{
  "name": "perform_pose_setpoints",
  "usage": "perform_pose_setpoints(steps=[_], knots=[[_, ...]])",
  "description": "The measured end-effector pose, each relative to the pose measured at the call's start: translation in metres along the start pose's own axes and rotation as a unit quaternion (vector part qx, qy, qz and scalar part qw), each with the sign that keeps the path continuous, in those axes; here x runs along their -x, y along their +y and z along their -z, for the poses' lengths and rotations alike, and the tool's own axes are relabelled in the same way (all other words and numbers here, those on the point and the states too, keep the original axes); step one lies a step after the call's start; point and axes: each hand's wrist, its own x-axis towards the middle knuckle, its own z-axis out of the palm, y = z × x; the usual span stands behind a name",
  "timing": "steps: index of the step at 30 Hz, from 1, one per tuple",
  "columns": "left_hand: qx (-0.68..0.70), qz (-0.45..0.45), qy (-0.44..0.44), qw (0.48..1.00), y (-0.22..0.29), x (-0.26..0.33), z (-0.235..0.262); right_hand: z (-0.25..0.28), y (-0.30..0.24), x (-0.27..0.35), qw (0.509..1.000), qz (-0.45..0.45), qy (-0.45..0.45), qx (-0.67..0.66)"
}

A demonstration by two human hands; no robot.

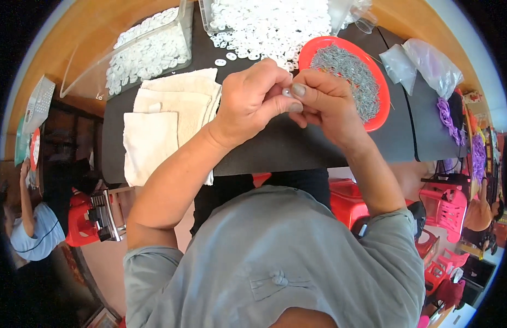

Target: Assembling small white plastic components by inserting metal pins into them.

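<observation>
My left hand (247, 101) and my right hand (325, 104) meet above the dark table, fingertips pinched together. Between them sits a small white oval piece (286, 92), partly covered by the thumbs and fingers; both hands grip it. Beyond my hands lies a heap of similar white oval pieces with holes (270, 24), a few of them loose on the tabletop. Just right of my right hand is a red plate (382, 104) filled with thin grey metal pins (346, 65); their exact kind is too small to make out.
Folded cream cloths (149, 139) lie at the left, beside a clear plastic bin (186, 33) of white pieces. Clear plastic bags (434, 65) and purple cord (449, 117) are at the right. Red stools (346, 199) stand below the table (280, 153). Other people work at both sides.
</observation>
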Motion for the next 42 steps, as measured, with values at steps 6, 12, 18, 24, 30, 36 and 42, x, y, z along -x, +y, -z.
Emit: perform_pose_setpoints(steps=[6,12,18,24,30,36,42], knots=[[0.031,-0.002,0.026,0.999,-0.003,-0.006,-0.002,0.002,0.005,-0.009,0.997,-0.008,0.037,-0.069],[0.015,0.001,0.008,1.0,-0.004,-0.004,-0.002,0.009,0.011,-0.009,0.993,-0.007,0.045,-0.108],[0.009,0.044,0.043,0.998,-0.005,-0.004,-0.003,0.006,0.012,-0.011,0.995,0.036,0.069,-0.058],[0.213,0.315,0.062,0.923,0.003,-0.01,-0.001,0.002,0.017,-0.014,0.986,0.119,0.108,0.046],[0.256,0.347,0.028,0.902,0.0,-0.011,0.001,0.008,0.019,-0.015,0.985,0.116,0.117,0.049],[0.22,0.345,0.031,0.912,-0.002,-0.009,-0.001,0.008,0.019,-0.014,0.985,0.109,0.131,0.019],[0.229,0.354,0.047,0.905,0.0,-0.009,-0.001,0.006,0.018,-0.015,0.985,0.098,0.14,0.006]])
